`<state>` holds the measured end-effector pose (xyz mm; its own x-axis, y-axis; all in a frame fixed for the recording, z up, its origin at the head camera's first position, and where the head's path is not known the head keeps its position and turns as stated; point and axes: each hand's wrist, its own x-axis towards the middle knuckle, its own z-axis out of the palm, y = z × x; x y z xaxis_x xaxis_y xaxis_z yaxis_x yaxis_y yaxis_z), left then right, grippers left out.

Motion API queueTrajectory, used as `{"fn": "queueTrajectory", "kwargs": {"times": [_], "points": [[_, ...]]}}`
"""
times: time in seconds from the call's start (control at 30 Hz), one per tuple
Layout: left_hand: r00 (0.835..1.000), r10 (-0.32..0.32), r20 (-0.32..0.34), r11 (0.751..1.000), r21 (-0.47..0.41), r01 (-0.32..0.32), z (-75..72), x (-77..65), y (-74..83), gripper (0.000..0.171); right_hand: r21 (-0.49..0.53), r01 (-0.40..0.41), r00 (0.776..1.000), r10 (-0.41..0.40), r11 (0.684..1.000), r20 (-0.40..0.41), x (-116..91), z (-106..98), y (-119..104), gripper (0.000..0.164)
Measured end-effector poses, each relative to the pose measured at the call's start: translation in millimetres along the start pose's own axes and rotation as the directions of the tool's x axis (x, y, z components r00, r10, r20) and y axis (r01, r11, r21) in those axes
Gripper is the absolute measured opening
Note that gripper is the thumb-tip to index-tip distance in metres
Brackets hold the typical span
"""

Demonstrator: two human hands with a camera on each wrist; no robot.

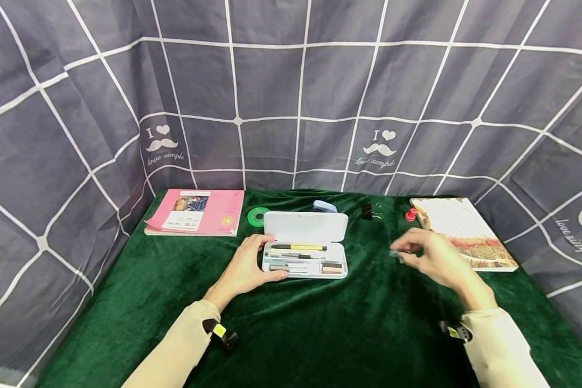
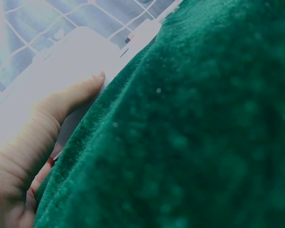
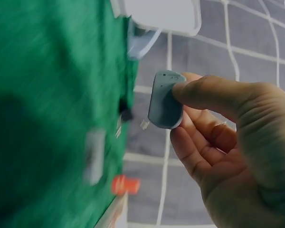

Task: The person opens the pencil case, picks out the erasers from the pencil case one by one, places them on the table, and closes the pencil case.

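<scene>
A white pencil case (image 1: 304, 274) lies with its lid raised on the green cloth. Inside are a yellow and black pen (image 1: 300, 248), a slimmer grey pen (image 1: 296, 256) and some small pieces. My left hand (image 1: 246, 265) grips the case's left end, thumb at the front edge and fingers at the back corner; in the left wrist view the thumb lies along its white side. To the right, raised off the cloth, my right hand (image 1: 434, 256) pinches a small grey-blue oblong piece (image 3: 166, 100) with rounded ends between thumb and fingers. Its exact kind cannot be told.
A pink book (image 1: 228, 213) lies at the left and a white-covered book (image 1: 458, 218) at the right. Green tape (image 1: 255, 216), a blue stapler-like thing (image 1: 325, 206), a black binder clip (image 1: 367, 211) and a red piece (image 1: 410, 214) stand along the back. A blurred pale block (image 3: 94, 156) lies on the cloth.
</scene>
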<state>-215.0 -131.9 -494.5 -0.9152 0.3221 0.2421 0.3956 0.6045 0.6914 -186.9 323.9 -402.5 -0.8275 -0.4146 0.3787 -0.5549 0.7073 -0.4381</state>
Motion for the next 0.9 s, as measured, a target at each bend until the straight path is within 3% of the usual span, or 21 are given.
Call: {"fn": "queueTrajectory", "kwargs": {"times": [0.17,0.33,0.63,0.9], "points": [[1.000,-0.009,0.006,1.000,-0.001,0.009,-2.8,-0.6,0.4,0.087,-0.051,-0.069,0.997,0.070,0.996,0.022,-31,3,21,0.030],[1.000,-0.009,0.009,1.000,0.002,0.009,-2.3,-0.9,0.4,0.087,0.008,-0.110,0.993,0.109,0.994,0.050,-47,13,31,0.033],[1.000,0.004,0.000,1.000,-0.004,-0.004,-0.8,-0.3,3.0,0.087,0.061,-0.227,0.967,0.218,0.972,0.130,-52,11,34,0.029],[1.000,-0.004,0.004,1.000,-0.004,0.004,-1.9,-0.4,2.5,0.087,0.020,-0.195,0.974,0.191,0.981,0.121,-52,10,37,0.030]]}}
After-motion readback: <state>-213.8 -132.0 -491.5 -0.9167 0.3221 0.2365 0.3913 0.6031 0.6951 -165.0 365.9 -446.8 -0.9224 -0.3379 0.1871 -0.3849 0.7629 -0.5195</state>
